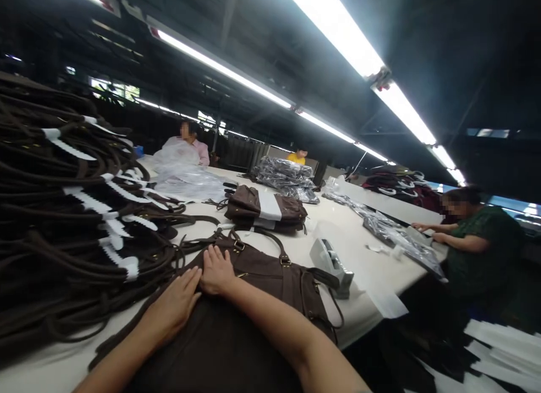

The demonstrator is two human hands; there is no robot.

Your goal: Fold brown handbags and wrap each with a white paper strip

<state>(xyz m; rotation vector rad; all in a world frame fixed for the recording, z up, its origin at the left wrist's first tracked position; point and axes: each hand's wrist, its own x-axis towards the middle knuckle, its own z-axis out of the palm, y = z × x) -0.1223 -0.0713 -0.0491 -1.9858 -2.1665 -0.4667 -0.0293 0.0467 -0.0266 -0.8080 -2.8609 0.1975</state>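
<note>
A dark brown handbag [253, 336] with buckled handles and a side pocket lies flat on the table in front of me. On its upper left part rests my left hand [175, 300], fingers stretched out along the fabric. My right hand [217, 272] lies flat beside it, fingertips pointing at the handle end. The two hands are side by side, and neither grips anything. Just beyond the bag sits a folded brown bag [247, 204] with a white paper band [269, 205] around it.
At left rises a tall stack of brown bags [51, 224] with white tags. A grey tape dispenser [332, 266] stands right of the handbag. Clear plastic bags [188, 184] and plastic-wrapped bags [285, 176] lie farther back on the white table [346, 224]. A person in green [477, 246] works at right.
</note>
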